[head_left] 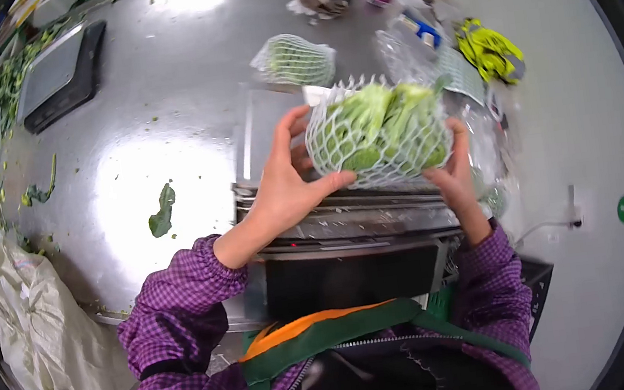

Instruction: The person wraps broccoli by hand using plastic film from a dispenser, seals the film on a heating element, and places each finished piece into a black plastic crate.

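Between my two hands is broccoli in a white foam net (378, 132), its pale cut stems facing up. My left hand (290, 174) grips its left side, thumb along the lower edge. My right hand (455, 169) presses on the right side, with fingers curled behind it and partly hidden. The bundle is above a metal machine with a flat top plate (262, 135). Just beyond it, a second netted green vegetable (294, 61) lies on the steel table (180, 71).
A black scale (63, 73) stands at the far left, near leafy scraps (14, 83). A loose leaf (163, 211) lies on the table. Clear plastic bags (404, 55) and yellow gloves (489, 52) are by the right wall. A white woven sack (48, 329) is at lower left.
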`<state>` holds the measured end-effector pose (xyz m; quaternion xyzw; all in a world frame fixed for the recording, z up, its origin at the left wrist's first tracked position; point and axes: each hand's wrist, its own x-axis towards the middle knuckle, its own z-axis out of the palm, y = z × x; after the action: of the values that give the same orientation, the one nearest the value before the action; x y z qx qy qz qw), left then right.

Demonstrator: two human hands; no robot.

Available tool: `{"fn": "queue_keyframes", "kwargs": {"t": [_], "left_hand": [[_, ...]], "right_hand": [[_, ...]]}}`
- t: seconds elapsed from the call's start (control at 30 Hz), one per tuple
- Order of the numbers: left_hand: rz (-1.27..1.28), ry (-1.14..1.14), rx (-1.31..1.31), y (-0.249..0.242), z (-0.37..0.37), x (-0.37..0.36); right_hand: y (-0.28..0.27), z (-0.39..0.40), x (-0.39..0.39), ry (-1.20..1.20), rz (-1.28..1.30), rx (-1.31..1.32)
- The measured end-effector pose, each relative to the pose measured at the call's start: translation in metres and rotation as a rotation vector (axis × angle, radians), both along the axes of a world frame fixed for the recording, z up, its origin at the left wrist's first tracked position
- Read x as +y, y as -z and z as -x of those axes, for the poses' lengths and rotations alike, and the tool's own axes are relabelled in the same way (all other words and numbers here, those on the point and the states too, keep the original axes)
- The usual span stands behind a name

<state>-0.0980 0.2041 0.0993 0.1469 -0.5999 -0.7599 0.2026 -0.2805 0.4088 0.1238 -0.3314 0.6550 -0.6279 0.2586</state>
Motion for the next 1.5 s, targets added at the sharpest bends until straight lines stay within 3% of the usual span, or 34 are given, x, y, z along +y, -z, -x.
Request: {"fn": "queue_keyframes", "kwargs": {"t": [0.1,0.27,0.33,0.37,0.4,0.47,0.57,0.6,0.67,0.7,0.73,0.77,0.8,0.87,0.93,1.0,1.07,1.13,1.17,1.2,1.23,1.27,1.33,1.37,1.4,1.43,1.47,1.5], "left_hand": [[0.148,0.116,-0.062,0.016,0.001,0.036],[-0.070,0.156,-0.053,0.000,-0.015,0.036],[0.070,0.057,-0.104,0.005,-0.037,0.032],[0.241,-0.050,-0.253,0.003,-0.049,0.033],[0.536,-0.158,-0.389,0.009,-0.064,0.029],[0.749,-0.162,-0.739,-0.005,-0.083,0.033],[0.927,-0.160,-0.821,0.012,-0.081,0.045],[0.973,-0.174,-0.629,0.031,-0.075,0.044],[0.633,-0.117,-0.680,0.025,-0.053,0.048],[0.494,-0.127,-0.660,0.019,-0.049,0.052],[0.498,-0.133,-0.652,0.011,-0.054,0.054],[0.311,-0.136,-0.621,0.003,-0.070,0.058],[0.126,-0.135,-0.590,-0.004,-0.088,0.063],[-0.078,-0.059,-0.609,-0.015,-0.127,0.079],[-0.482,0.206,-0.593,-0.003,-0.171,0.087],[-0.697,0.532,-0.248,-0.025,-0.187,0.092],[-0.560,0.628,0.237,-0.068,-0.161,0.081],[-0.479,0.019,0.471,-0.099,-0.137,0.077],[-0.219,-0.119,0.597,-0.035,-0.129,0.018],[-0.579,0.517,0.619,-0.120,-0.070,0.016],[-0.370,0.310,0.584,-0.132,-0.024,0.005],[-0.111,-0.022,0.503,-0.115,0.016,-0.012],[0.247,-0.156,-0.004,-0.051,0.071,-0.048],[0.308,-0.076,-0.322,0.000,0.088,-0.069],[0.224,0.042,-0.585,0.021,0.090,-0.059],[0.212,0.175,-0.504,0.030,0.083,-0.040],[0.260,0.119,-0.540,0.031,0.075,-0.029],[0.225,0.204,-0.574,0.031,0.062,-0.025]], "right_hand": [[0.020,-0.002,0.051,-0.068,-0.109,-0.121],[0.014,0.000,0.091,-0.141,-0.082,-0.091],[0.013,0.003,0.117,0.161,-0.256,0.016],[0.022,0.005,0.132,0.289,-0.363,0.211],[0.029,0.002,0.146,0.279,-0.351,0.212],[0.039,-0.004,0.166,0.184,-0.733,0.858],[0.055,-0.021,0.141,0.315,-0.564,0.775],[0.057,-0.024,0.128,0.298,-0.527,0.605],[0.058,-0.027,0.112,0.278,-0.581,0.323],[0.058,-0.027,0.118,0.277,-0.575,0.324],[0.056,-0.024,0.127,0.265,-0.378,0.063],[0.054,-0.024,0.138,0.246,-0.182,-0.199],[0.036,-0.030,0.148,0.204,-0.176,-0.252],[0.016,-0.043,0.172,0.076,-0.031,-0.642],[-0.023,-0.061,0.185,-0.023,-0.001,-0.784],[-0.065,-0.065,0.193,-0.130,0.157,-0.681],[-0.093,-0.061,0.178,-0.245,0.536,-0.393],[-0.125,-0.046,0.154,-0.229,0.722,-0.319],[-0.126,-0.031,0.126,-0.195,0.762,-0.070],[-0.134,-0.005,0.099,-0.109,0.688,-0.110],[-0.142,0.025,0.069,-0.024,0.611,-0.151],[-0.132,0.058,0.034,-0.138,0.540,0.082],[-0.067,0.113,-0.013,-0.127,0.246,0.189],[-0.040,0.119,-0.017,-0.241,-0.129,0.359],[-0.011,0.123,-0.018,-0.352,-0.511,0.520],[0.036,0.130,-0.012,-0.355,-0.412,0.053],[0.071,0.132,0.000,-0.343,-0.299,-0.411],[0.055,0.117,0.020,-0.332,-0.247,-0.555]]}}
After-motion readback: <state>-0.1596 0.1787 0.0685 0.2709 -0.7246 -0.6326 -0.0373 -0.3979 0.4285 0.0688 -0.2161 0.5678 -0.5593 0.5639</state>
